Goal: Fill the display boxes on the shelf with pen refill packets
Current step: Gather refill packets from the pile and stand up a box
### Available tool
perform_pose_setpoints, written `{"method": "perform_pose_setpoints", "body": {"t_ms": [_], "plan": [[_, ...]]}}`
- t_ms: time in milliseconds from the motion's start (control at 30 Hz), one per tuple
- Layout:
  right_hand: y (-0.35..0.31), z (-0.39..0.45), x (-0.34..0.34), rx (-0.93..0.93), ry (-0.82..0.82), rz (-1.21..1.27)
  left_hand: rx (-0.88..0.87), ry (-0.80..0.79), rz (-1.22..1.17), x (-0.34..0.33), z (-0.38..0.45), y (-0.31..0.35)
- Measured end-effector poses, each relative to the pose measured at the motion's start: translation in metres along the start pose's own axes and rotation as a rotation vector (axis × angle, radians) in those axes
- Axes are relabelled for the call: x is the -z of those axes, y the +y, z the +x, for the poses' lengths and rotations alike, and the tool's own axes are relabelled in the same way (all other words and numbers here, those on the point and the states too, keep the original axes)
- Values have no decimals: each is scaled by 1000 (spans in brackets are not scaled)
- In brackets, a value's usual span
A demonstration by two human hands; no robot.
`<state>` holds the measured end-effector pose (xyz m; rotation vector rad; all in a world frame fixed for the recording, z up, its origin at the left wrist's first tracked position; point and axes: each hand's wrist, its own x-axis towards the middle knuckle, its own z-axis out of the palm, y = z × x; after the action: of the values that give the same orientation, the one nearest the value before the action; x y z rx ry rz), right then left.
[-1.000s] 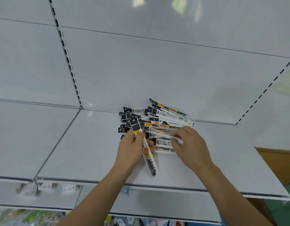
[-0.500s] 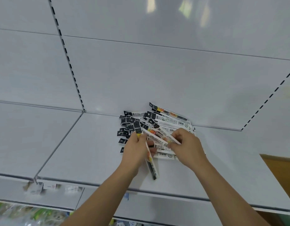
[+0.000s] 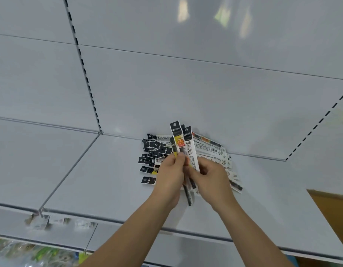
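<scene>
While both hands meet over the shelf (image 3: 101, 182), a few pen refill packets (image 3: 183, 149) stand upright between them.

From the left: the loose pile (image 3: 153, 153) lies flat near the back panel, black tabs leftward. The left hand (image 3: 171, 175) pinches 2 or 3 packets near mid-length, long axis vertical, tabs up. The right hand (image 3: 211, 180), just beside, grips the rightmost packet's lower part. No display box is in sight, so the bundle must travel elsewhere.
</scene>
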<state>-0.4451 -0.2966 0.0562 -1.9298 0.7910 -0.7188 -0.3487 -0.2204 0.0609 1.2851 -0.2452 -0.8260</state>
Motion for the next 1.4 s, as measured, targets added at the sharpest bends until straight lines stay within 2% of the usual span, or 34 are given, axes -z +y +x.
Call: {"method": "perform_pose_setpoints", "body": {"t_ms": [133,300,433,533,667,800,900,1000,1100,1400], "plan": [[-4,-8,0,44,92,-67,-57,-27,-33,-5,0,-2],[6,-12,4,229,162,-230,-101,-62,-71,-5,-4,3],[9,-17,-4,217,152,-114,-131,-62,-45,0,-9,6],[12,-22,-17,290,215,-129,-116,-51,-23,9,-14,5],[13,-34,-52,390,128,-226,-67,-29,-47,25,-23,9],[7,-40,-67,399,67,-145,-77,-20,-54,47,-31,16],[-10,-41,-68,346,55,-41,-119,-27,3,66,-35,21],[-35,-43,-73,184,-39,86,-151,-21,24,88,-36,29],[-56,-49,-87,135,-108,82,-174,-59,70,116,-40,38],[-92,-72,-145,66,-13,43,-100,-229,67,186,-47,63]]}}
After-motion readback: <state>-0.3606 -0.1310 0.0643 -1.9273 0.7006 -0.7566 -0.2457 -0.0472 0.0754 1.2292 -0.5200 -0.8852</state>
